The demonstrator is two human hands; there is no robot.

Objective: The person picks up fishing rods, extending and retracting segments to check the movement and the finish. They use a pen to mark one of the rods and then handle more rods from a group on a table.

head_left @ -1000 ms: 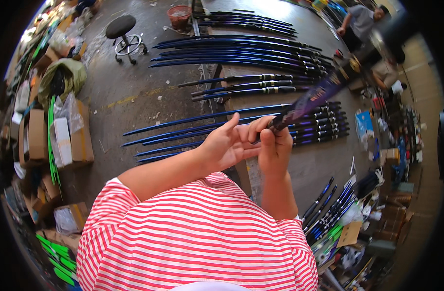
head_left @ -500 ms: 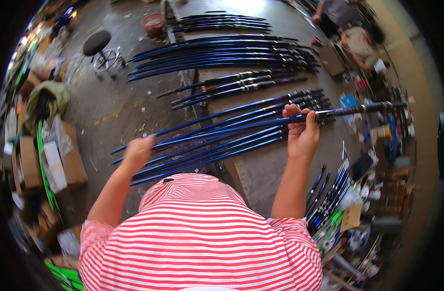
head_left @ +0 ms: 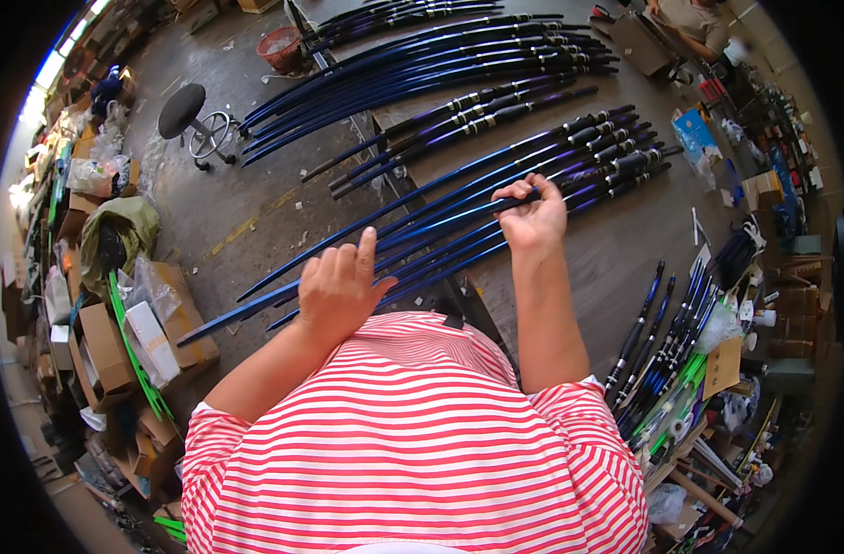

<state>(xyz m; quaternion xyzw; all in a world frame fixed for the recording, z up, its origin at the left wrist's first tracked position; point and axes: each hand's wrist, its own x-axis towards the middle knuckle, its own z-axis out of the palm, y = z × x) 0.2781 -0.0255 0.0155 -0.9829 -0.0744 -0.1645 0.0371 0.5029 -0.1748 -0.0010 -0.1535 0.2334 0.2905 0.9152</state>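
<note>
My left hand (head_left: 337, 284) curls its fingers over the blue shaft of a fishing rod (head_left: 237, 317); the index finger points forward and the thumb is spread away. The rod's thin end sticks out past that hand to the lower left. Farther along the same rod, my right hand (head_left: 534, 220), palm turned up, closes its thumb and fingers around it. Beneath and beside my hands lies a row of similar blue rods (head_left: 422, 197), with dark grips at their right ends. My fingers partly hide the held rod.
More fishing rods (head_left: 422, 69) lie in groups beyond, on a grey table (head_left: 579, 245). Shorter rods (head_left: 657, 342) stand at the right. At the left are a black stool (head_left: 182, 111), a reddish bin (head_left: 281, 50) and cardboard boxes (head_left: 103, 346). A person (head_left: 699, 28) sits at the far right.
My left hand has moved right along the rod, away from its thin end. My right hand has shifted a little left, and the rod's thick end has come down toward the others.
</note>
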